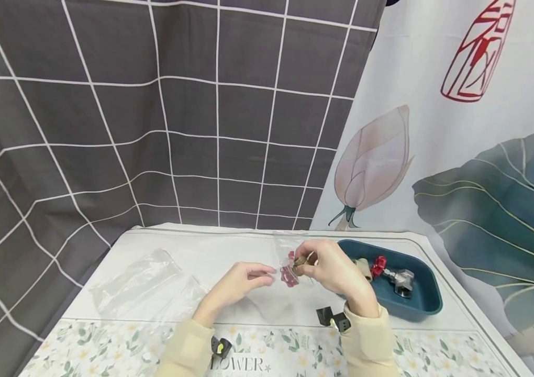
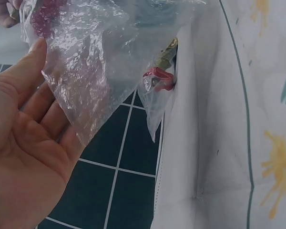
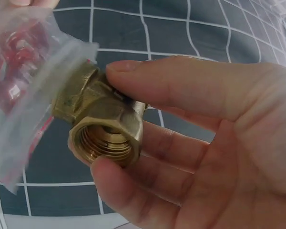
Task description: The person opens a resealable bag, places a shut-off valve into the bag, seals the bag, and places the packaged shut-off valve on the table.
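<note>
My right hand [image 1: 335,267] pinches a brass valve body [image 3: 107,126] between thumb and fingers, its threaded opening facing the right wrist camera. A clear plastic bag [image 2: 86,71] wraps the far end, and red handle parts [image 1: 288,275] show through it. My left hand [image 1: 236,288] is beside the bag's left side, thumb and fingers apart in the head view. In the left wrist view the bag covers some of its fingertips, and the hand looks relaxed. The bag's lower corner hangs in front of those fingers.
A dark blue tray [image 1: 429,285] stands at right, holding a valve with a red handle [image 1: 378,266] and a silvery metal fitting [image 1: 403,281]. Flat clear plastic bags [image 1: 135,285] lie on the white table [image 1: 210,241] at left. A floral cloth [image 1: 295,348] runs along the front.
</note>
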A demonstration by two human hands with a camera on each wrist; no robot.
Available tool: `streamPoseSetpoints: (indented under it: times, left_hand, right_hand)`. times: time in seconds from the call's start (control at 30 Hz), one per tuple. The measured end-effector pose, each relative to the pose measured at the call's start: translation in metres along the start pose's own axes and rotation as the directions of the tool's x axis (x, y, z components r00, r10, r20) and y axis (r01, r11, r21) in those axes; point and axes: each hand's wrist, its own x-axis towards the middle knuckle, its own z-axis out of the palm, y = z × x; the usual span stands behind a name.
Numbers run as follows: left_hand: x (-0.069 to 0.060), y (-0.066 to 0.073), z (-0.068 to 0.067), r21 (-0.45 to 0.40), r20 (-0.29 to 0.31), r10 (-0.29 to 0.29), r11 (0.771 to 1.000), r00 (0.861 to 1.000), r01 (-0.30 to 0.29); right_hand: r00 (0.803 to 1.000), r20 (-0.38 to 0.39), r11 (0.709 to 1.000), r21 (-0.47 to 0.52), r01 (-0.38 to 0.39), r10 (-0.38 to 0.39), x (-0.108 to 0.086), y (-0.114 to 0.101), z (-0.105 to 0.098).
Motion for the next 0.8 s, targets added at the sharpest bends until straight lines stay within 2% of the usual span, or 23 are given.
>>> streamPoseSetpoints:
  times: [0.23, 0.33, 0.47, 0.57, 0.8]
  left_hand:
    - [0.003, -0.003, 0.006, -0.094, 0.039, 0.013, 0.996, 0.999, -0.009]
    - [0.004, -0.004, 0.009, -0.120, 0.070, 0.003, 0.993, 0.998, 0.005]
    - [0.004, -0.003, 0.013, 0.001, 0.069, -0.008, 1.000, 0.998, 0.008]
    - [0.005, -0.002, 0.018, 0.084, 0.058, -0.008, 0.996, 0.998, 0.003]
    - [0.007, -0.003, 0.024, 0.093, 0.055, 0.011, 0.996, 0.998, -0.016]
  right_hand:
    - [0.999, 0.039, 1.000, -0.010, 0.004, -0.004, 0.005, 0.003, 0.008]
    - [0.999, 0.045, 1.000, -0.007, 0.000, 0.000, 0.007, 0.005, 0.011]
    - [0.998, 0.062, 1.000, 0.003, 0.014, -0.014, 0.009, 0.006, 0.014]
    - [0.996, 0.079, 0.999, 0.002, 0.035, -0.035, 0.011, 0.005, 0.016]
    - [0.994, 0.101, 0.999, -0.026, 0.030, -0.027, 0.013, 0.004, 0.020]
